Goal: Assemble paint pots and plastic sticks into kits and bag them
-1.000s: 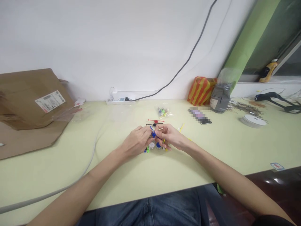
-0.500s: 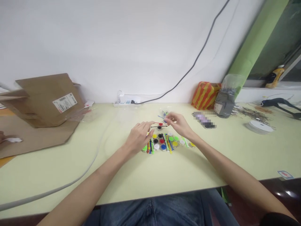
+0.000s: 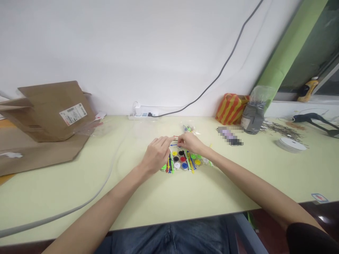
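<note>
My left hand [image 3: 158, 152] rests at the left of a cluster of small coloured discs, its fingers stretched forward and nothing visible in its grasp. Its fingertips are close to a red arrow [image 3: 176, 136]. Opposite it, my right hand [image 3: 191, 144] has its fingers pinched at one end of a blue arrow [image 3: 173, 145], behind the cluster; the fingers hide the piece's right end. Nearer to me lie round pieces, among them a yellow disc [image 3: 175, 153], a red disc [image 3: 183, 159], a white disc [image 3: 177, 165] and a blue disc [image 3: 184, 165]. Several coloured plastic arrows [image 3: 189, 162] lie side by side among them.
Behind my hands lies a clear bag with small coloured parts [image 3: 188, 128]. A phone [image 3: 230, 136], a striped bag [image 3: 231, 108] and a white roll [image 3: 291, 144] are at right. A cardboard box [image 3: 58, 113] and a grey cable [image 3: 87, 201] are at left.
My right hand has moved left and toward me from beside the clear bag, and a blue arrow now shows at its fingertips. My left hand has hardly moved.
</note>
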A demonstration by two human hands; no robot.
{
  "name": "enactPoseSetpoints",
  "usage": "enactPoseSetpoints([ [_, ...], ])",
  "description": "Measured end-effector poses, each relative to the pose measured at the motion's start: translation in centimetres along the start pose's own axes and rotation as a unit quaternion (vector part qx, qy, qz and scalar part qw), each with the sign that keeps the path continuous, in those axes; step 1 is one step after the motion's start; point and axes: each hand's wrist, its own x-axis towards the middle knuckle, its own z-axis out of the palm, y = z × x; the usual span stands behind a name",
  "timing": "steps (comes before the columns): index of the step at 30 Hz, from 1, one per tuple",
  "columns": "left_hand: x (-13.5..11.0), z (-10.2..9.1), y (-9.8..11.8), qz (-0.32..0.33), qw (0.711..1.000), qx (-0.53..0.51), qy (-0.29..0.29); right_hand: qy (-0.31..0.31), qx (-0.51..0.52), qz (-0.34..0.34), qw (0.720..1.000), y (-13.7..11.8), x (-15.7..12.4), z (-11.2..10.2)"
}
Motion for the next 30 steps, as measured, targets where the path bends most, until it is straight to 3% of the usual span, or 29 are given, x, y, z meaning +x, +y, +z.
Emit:
enactPoseSetpoints([
  [6,0.1,-0.3,0.0,-0.002,1.0,0.011,0.001,-0.002,0.022,0.019,1.0,1.0,0.6,-0.4],
  [13,0.0,-0.2,0.1,-0.005,1.0,-0.01,0.002,0.054,0.116,0.026,0.991,2.2,-2.4,-4.4],
  [15,0.0,-0.1,0.2,-0.016,1.0,-0.021,-0.007,0.026,0.141,0.027,0.989,2.8,-3.8,-5.5],
  [19,0.0,0.0,0.7,-0.033,0.998,-0.04,-0.028,-0.137,0.203,0.014,0.97,3.7,-6.4,-6.6],
  [21,0.0,0.1,0.8,-0.036,0.997,-0.051,-0.036,-0.185,0.23,0.024,0.955,3.9,-7.4,-6.7],
  [30,-0.1,0.4,0.0,-0.047,0.994,-0.083,-0.047,-0.154,0.206,0.044,0.965,3.3,-8.5,-6.7],
])
